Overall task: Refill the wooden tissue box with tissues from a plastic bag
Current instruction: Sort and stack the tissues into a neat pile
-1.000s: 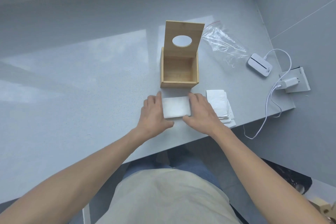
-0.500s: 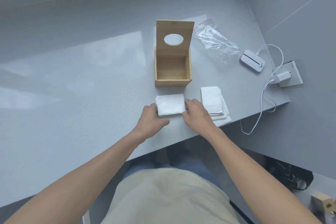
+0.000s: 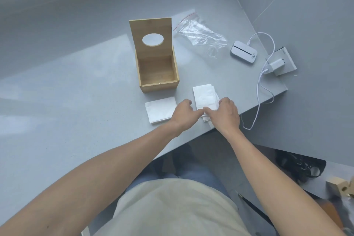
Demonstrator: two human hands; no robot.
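- Both hands have left the folded tissue (image 3: 161,110), which a second ago lay between them. It now lies flat on the table (image 3: 76,101), alone, just left of the left hand (image 3: 183,114).
- The hands have shifted to the tissue stack (image 3: 206,98) on the right. The right hand (image 3: 225,113) curls over its near end, its grip closed on the stack's near edge; the left hand meets it at the stack's near left corner, fingers bent, thumb tip at the edge. Whether the left grip truly pinches paper I cannot tell.
- Judgement: one tissue is prepared and set aside, and the next is being taken from the stack, so the refill is at an early stage.
- The wooden tissue box (image 3: 156,69) stands beyond the hands, lid up, with nothing inside.
- Count: one box, one plastic bag (image 3: 201,34) lying emptied beyond and right of the grip, one loose folded tissue, one stack whose sheets are too many to count.
- Also one white device (image 3: 243,51), one charger (image 3: 274,65), one cable (image 3: 258,90).
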